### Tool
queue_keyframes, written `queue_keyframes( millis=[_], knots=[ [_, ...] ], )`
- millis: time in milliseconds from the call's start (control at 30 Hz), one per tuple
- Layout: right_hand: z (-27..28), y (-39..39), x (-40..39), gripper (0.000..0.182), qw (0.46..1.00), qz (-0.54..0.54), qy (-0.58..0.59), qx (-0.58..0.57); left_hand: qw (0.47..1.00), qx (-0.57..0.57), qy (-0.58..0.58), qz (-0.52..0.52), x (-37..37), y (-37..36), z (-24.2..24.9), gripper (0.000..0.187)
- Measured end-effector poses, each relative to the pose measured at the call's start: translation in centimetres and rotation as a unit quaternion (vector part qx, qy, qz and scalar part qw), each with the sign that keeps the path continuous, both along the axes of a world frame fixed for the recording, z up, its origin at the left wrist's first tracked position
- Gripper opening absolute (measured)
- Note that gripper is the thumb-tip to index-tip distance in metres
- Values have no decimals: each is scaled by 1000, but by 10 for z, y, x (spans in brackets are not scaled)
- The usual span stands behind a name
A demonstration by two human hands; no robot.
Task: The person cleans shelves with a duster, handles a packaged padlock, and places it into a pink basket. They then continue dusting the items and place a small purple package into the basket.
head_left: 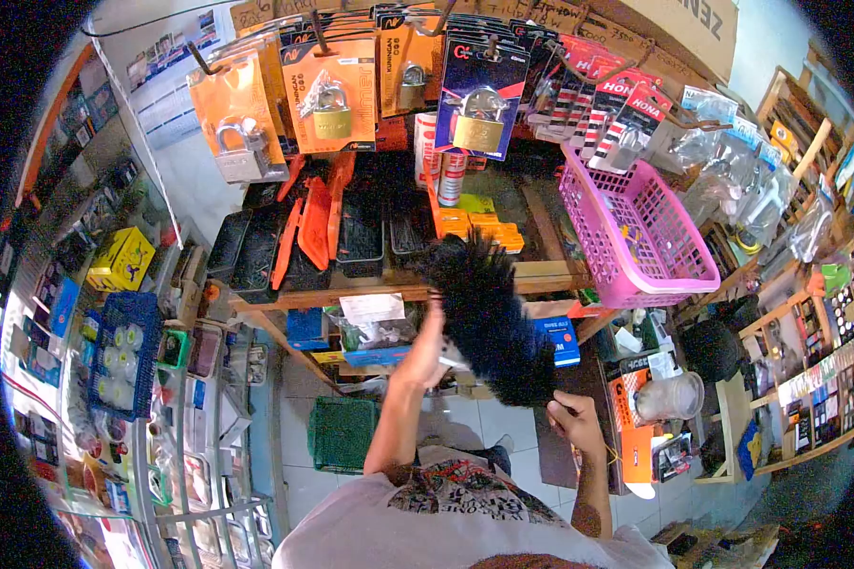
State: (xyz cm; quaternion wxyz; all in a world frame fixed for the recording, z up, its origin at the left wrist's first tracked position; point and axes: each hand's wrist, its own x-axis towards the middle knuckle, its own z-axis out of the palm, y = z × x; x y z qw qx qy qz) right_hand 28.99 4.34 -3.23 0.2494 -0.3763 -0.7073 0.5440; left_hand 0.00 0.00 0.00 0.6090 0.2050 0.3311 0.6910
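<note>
A black feather duster (498, 322) slants across the middle of the head view, its bushy tip up at the wooden shelf's front edge. My right hand (577, 422) is closed around its lower end. On the other side, my left hand (431, 341) is held upright with fingers stretched, right at the bristles; part of it is hidden behind them. Beyond the tip lie small orange boxes (479, 226) on the shelf. Black trays (359, 232) stand left of these, with orange-handled tools (318, 223) lying over them.
Carded padlocks (332, 109) hang on hooks above the shelf. A pink basket (650, 270) sits at the shelf's right end. Glass shelving with a blue basket (123, 356) runs along the left. A green crate (342, 431) stands on the tiled floor.
</note>
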Motion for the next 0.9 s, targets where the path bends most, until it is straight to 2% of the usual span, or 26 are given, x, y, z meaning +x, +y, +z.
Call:
queue_keyframes(
  millis=[33, 67, 167, 233, 333, 400, 467, 533, 567, 633, 667, 700, 767, 800, 867, 900],
  knots=[
    [0, 3, 1, 20, 1000, 8, 2, 4, 991, -126, -9, -42, 6, -3, -1, 57],
    [1, 5, 3, 17, 1000, 13, 3, 9, 982, -36, 128, -134, 3, 2, -21, 60],
    [-2, 1, -3, 17, 999, -5, 9, -34, 978, -57, 132, -151, 1, -8, -16, 68],
    [-1, 3, 7, 17, 1000, 14, -5, -2, 997, -73, -1, -20, 5, -16, 13, 58],
    [-2, 0, 8, 19, 1000, 15, -7, -1, 997, 3, -10, -82, -16, -6, -25, 70],
    [-3, -2, 3, 19, 1000, 9, 6, -13, 983, 15, 75, -169, -7, -5, -37, 69],
    [-2, -1, -1, 19, 999, 5, 24, -21, 947, 47, 161, -273, 6, 0, -47, 68],
    [-3, 2, 1, 18, 1000, 12, 11, -17, 957, 38, 127, -257, 14, -1, -42, 72],
    [-2, 3, 2, 17, 1000, 16, 5, -13, 969, 0, 90, -232, 10, -3, -37, 75],
    [-1, 0, 6, 18, 999, 17, 10, 39, 989, 2, 19, -144, 5, -5, -6, 88],
    [-3, -2, 6, 18, 998, 19, 13, 65, 992, 10, 28, -125, 0, -8, 6, 88],
    [-7, -4, 7, 18, 999, 14, 14, 38, 994, 16, 37, -105, -5, -11, 12, 87],
    [-13, -7, 5, 18, 1000, 6, 15, -17, 990, -41, 54, -124, 6, -12, 2, 86],
    [-12, -8, 2, 20, 999, 7, 29, -24, 974, -57, 108, -190, 7, -13, 4, 85],
    [-9, -7, -3, 22, 999, 7, 41, -31, 949, 58, 187, -246, 17, -2, -40, 86],
    [-8, -7, -4, 23, 998, 6, 47, -33, 957, 47, 170, -232, 20, -4, -35, 86]
  ],
)
